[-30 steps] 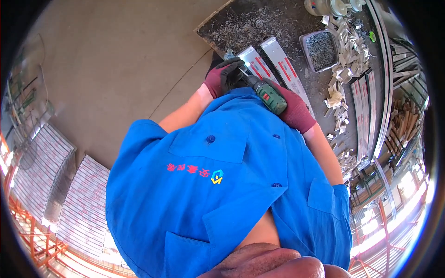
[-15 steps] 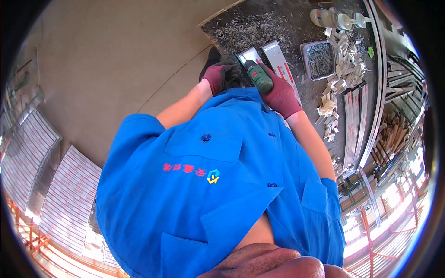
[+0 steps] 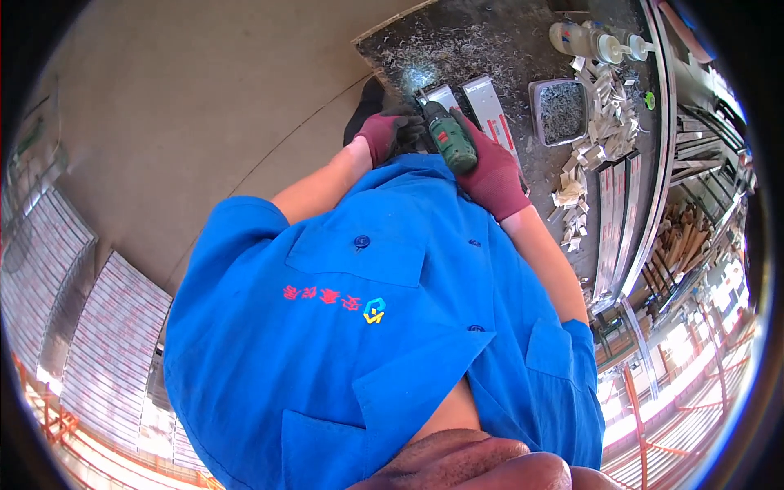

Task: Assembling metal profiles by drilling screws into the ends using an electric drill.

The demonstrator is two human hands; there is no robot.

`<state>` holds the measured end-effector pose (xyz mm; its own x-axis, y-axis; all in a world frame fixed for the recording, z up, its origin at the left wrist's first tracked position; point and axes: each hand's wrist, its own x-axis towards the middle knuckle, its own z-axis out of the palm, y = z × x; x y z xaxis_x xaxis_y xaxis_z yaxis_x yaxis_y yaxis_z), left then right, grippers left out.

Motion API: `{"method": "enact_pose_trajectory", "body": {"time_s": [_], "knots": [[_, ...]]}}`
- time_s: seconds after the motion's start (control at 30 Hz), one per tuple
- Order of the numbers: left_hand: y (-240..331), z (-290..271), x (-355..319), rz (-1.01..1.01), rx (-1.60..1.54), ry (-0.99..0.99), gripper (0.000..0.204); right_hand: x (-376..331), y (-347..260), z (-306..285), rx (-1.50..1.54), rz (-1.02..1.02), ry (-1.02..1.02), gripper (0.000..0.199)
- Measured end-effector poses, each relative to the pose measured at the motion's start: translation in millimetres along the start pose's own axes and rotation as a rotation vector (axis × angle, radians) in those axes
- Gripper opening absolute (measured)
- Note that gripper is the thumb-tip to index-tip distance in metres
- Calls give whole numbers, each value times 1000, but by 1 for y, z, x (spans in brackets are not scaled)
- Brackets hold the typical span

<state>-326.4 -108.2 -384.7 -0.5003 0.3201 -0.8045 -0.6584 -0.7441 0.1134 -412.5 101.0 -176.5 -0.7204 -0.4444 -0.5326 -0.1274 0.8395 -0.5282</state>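
Observation:
My right hand [image 3: 495,173], in a dark red glove with a dark palm, is wrapped round a green cordless drill [image 3: 451,140]. The drill points away from me, its tip by the far end of a white-faced metal profile [image 3: 442,96]. Its lamp throws a bright spot on the shavings past that end. A second metal profile [image 3: 490,110] lies alongside, to the right. My left hand [image 3: 387,135], gloved alike, is left of the drill near the table's edge, fingers curled in. Whatever it holds, if anything, is hidden.
Metal shavings [image 3: 461,51] litter the dark worktable. A clear tub [image 3: 560,113] of shavings, a heap of small metal pieces [image 3: 608,110] and capped plastic bottles [image 3: 584,41] stand to the right. Long profiles [image 3: 618,220] lie farther right; stacked panels [image 3: 114,343] are at the lower left.
The drill has shifted slightly toward me and left. Its light now falls on the shavings beyond the profile's end instead of on the profile. My left hand has barely moved.

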Motion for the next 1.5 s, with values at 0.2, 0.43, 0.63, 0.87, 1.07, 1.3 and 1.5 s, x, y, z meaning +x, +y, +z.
{"method": "enact_pose_trajectory", "body": {"time_s": [0.2, 0.43, 0.63, 0.87, 1.07, 1.3, 1.5], "knots": [[3, 1, 2, 18, -95, -2, 32, -3, -6, -8, 32, 68, -97, 78], [11, 2, -5, 91, -226, 8, 28, -20, 18, -18, 165, -37, -174, 81], [11, 29, -17, -72, -275, -39, 26, -42, 31, -12, 248, -54, -110, 75], [22, 64, -38, 50, -99, -530, 38, -53, 33, -12, 253, -136, 39, 67], [19, -6, 17, -51, -166, -326, 33, -66, 24, -26, 338, -74, 20, 68], [16, 9, 23, 23, 199, -300, 30, -67, 37, -12, 399, -66, 29, 72], [2, -2, 7, 442, 530, -349, 31, -61, 32, -8, 576, -39, -37, 75]]}}
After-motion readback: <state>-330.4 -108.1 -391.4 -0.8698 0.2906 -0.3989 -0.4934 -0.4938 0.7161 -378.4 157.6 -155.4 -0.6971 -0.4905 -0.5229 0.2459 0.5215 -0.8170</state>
